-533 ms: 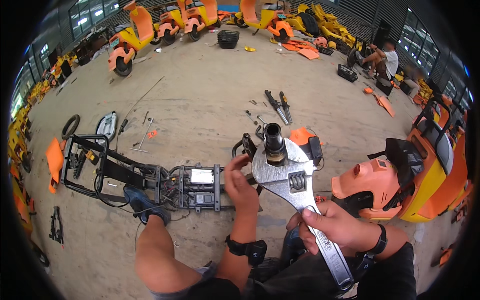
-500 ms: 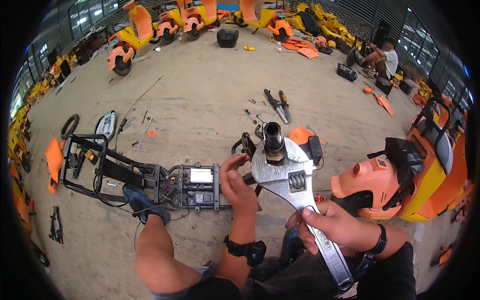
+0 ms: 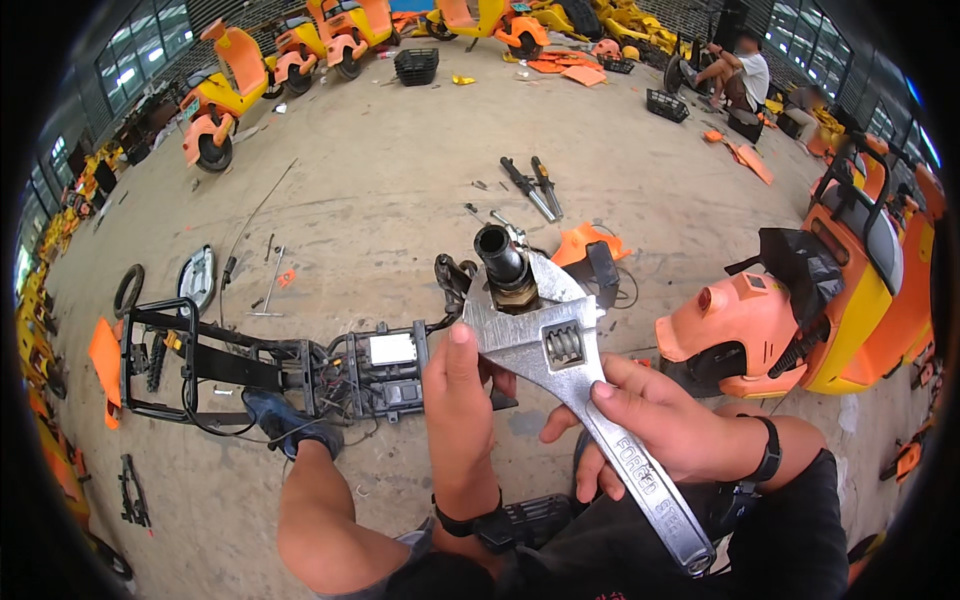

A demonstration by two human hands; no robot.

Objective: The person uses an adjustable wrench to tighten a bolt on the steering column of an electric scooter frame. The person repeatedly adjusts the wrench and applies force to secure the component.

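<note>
A large silver adjustable wrench stretches diagonally across the middle, its jaws around a brass-coloured nut at the base of a black upright tube on the scooter frame. My right hand holds the handle, thumb on top and several fingers showing beneath. At the left edge of the wrench head, my left hand has its thumb up against the metal; its other fingers go partly out of sight behind. The stripped black frame lies to the left, with wiring and a white-labelled box on it.
Two black-handled tools lie beyond the tube. An orange-and-yellow scooter body stands at right. To the left are a T-handled tool and a tyre. Scooters, a black crate and a seated person are farther off.
My left hand has moved from beside the wrench onto its head. The wrench head and tube appear slightly lower and farther left, as the whole view has shifted. My right hand has stayed on the handle.
</note>
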